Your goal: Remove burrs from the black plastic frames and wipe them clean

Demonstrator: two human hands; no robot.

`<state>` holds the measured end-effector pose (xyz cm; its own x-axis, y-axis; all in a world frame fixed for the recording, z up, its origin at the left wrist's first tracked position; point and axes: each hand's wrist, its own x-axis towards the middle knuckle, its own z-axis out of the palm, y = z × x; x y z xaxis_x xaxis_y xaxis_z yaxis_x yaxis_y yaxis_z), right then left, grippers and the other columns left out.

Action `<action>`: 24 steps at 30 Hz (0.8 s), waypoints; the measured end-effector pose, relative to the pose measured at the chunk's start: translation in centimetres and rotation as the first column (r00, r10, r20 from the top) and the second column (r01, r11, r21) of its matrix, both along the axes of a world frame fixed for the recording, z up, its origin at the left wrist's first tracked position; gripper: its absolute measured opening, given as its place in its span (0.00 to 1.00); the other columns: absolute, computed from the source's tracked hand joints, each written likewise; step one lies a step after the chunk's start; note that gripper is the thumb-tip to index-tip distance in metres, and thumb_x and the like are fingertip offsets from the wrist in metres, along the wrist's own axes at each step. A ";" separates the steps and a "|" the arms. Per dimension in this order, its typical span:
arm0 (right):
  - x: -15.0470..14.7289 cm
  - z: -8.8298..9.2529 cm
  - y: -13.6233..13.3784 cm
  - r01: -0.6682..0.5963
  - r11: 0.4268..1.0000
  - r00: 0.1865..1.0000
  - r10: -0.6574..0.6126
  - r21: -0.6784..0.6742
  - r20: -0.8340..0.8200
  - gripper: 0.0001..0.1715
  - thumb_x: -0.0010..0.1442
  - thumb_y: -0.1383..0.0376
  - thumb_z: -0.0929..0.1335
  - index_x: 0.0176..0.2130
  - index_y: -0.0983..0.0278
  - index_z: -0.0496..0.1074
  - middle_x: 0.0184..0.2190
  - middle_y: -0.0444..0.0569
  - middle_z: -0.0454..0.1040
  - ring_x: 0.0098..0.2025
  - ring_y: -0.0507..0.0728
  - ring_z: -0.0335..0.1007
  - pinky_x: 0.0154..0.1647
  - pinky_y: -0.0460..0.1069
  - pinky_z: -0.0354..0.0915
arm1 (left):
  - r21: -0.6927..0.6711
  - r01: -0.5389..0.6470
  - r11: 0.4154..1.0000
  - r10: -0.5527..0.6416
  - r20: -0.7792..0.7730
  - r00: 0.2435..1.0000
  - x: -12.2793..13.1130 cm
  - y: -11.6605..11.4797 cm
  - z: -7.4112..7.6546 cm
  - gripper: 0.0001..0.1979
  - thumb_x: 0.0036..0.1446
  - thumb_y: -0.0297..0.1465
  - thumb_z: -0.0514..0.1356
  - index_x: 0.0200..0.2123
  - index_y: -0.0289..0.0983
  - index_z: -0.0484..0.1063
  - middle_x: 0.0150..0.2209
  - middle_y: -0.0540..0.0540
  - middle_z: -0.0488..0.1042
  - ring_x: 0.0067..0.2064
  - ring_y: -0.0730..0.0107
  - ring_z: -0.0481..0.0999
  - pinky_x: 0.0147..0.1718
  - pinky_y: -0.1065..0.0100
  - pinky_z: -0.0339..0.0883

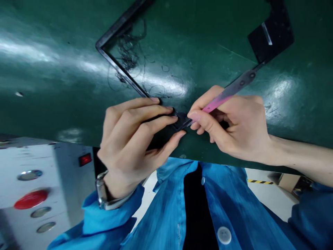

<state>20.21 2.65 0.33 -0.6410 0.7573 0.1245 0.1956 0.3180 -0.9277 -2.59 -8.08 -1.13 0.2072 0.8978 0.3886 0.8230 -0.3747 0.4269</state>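
Pressing the near corner of a black frame [116, 65] against the green table [52, 52], the person's left hand [130, 139] lays four fingers together over the corner. The thumb closes in from the near side, so the corner is pinched between them.

The right hand [234, 128] is closed on a trimming knife [229, 91]. Thumb and forefinger pinch its pink handle close to the blade, and the other fingers curl beneath.

The blade tip meets the frame just right of the left fingertips, almost touching them. The knife's long axis runs from that point away to the far right. The frame's visible side runs the other way, from the held corner out to the far left. The left hand lies on the frame itself; the right reaches it only through the blade.

By count there is one frame and one knife. A broad black plate at the far right seems part of the same frame, though the join is hidden behind the knife. Thin black shavings [130, 55] lie tangled inside the frame's far-left corner, too many to count.

At the near left stands a control box [39, 156] with one red button [31, 199], one red switch [85, 159] and three silver buttons. A wristwatch [102, 194] sits on the left wrist above a blue coat [234, 215].
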 end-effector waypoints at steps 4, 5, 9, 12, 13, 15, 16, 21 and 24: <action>-0.1 -0.2 0.0 0.007 1.000 1.000 -0.007 0.004 -0.005 0.13 0.80 0.62 0.73 0.41 0.65 0.80 0.39 0.43 0.88 0.29 0.46 0.81 0.33 0.42 0.76 | -0.012 -0.014 1.000 0.014 -0.004 1.000 -0.2 0.0 0.0 0.20 0.65 0.29 0.77 0.57 0.39 0.81 0.54 0.39 0.88 0.62 0.46 0.88 0.59 0.47 0.85; -0.2 -0.1 0.0 0.010 1.000 1.000 -0.010 -0.007 -0.017 0.14 0.80 0.62 0.73 0.40 0.66 0.80 0.39 0.44 0.88 0.30 0.46 0.81 0.32 0.42 0.75 | -0.004 -0.005 1.000 0.005 0.000 1.000 -0.3 0.1 0.0 0.20 0.65 0.29 0.77 0.57 0.40 0.80 0.54 0.40 0.88 0.61 0.46 0.88 0.58 0.46 0.85; -0.3 0.1 -0.2 -0.023 0.997 1.000 0.022 -0.078 -0.007 0.16 0.82 0.61 0.70 0.41 0.66 0.80 0.41 0.44 0.88 0.33 0.47 0.83 0.33 0.43 0.75 | 0.007 0.005 1.000 -0.005 -0.006 1.000 -0.6 0.1 -0.1 0.19 0.65 0.31 0.78 0.56 0.43 0.81 0.53 0.44 0.88 0.60 0.47 0.89 0.55 0.47 0.85; -0.2 0.2 -0.3 -0.015 0.997 0.999 0.018 -0.081 0.037 0.16 0.83 0.58 0.69 0.43 0.62 0.78 0.43 0.42 0.89 0.33 0.47 0.83 0.37 0.44 0.77 | 0.016 -0.001 1.000 0.002 -0.009 1.000 -0.8 0.1 -0.2 0.18 0.65 0.32 0.78 0.56 0.44 0.81 0.53 0.44 0.88 0.60 0.46 0.89 0.55 0.47 0.84; -0.2 0.2 -0.4 -0.006 0.997 0.998 0.011 -0.076 0.057 0.16 0.84 0.57 0.68 0.43 0.61 0.78 0.43 0.42 0.88 0.34 0.48 0.83 0.38 0.45 0.78 | 0.021 0.001 1.000 0.000 -0.006 1.000 -0.8 0.1 -0.2 0.19 0.65 0.32 0.78 0.56 0.43 0.81 0.53 0.43 0.88 0.60 0.46 0.89 0.56 0.46 0.85; -0.1 0.2 -0.4 -0.010 0.998 0.995 0.016 -0.064 0.096 0.16 0.84 0.56 0.67 0.44 0.60 0.76 0.43 0.41 0.88 0.34 0.48 0.83 0.40 0.46 0.80 | 0.025 0.008 1.000 -0.008 -0.002 1.000 -0.7 0.1 -0.3 0.19 0.64 0.31 0.78 0.56 0.41 0.81 0.52 0.41 0.88 0.60 0.45 0.89 0.55 0.46 0.85; -0.1 0.2 -0.4 -0.020 0.998 0.994 0.026 -0.057 0.107 0.17 0.85 0.55 0.67 0.44 0.60 0.76 0.44 0.41 0.88 0.34 0.48 0.82 0.41 0.46 0.80 | 0.026 0.005 1.000 -0.005 -0.001 1.000 -0.7 0.1 -0.3 0.19 0.64 0.31 0.78 0.56 0.41 0.81 0.52 0.41 0.88 0.59 0.45 0.89 0.55 0.46 0.85; -0.1 0.2 -0.1 -0.043 0.998 0.992 0.048 -0.046 0.113 0.17 0.84 0.56 0.67 0.43 0.61 0.75 0.44 0.42 0.88 0.34 0.48 0.83 0.40 0.46 0.80 | 0.035 -0.021 0.999 0.020 0.019 1.000 -0.5 0.1 -0.3 0.19 0.63 0.30 0.78 0.55 0.44 0.82 0.51 0.44 0.89 0.58 0.45 0.90 0.53 0.46 0.87; -0.2 0.2 0.0 -0.050 0.998 0.993 0.054 -0.038 0.107 0.17 0.84 0.56 0.68 0.43 0.62 0.77 0.43 0.42 0.88 0.31 0.47 0.81 0.38 0.45 0.78 | 0.020 -0.027 0.999 0.026 0.004 1.000 -0.4 0.1 -0.3 0.17 0.64 0.31 0.79 0.53 0.45 0.83 0.51 0.45 0.89 0.58 0.46 0.90 0.54 0.45 0.87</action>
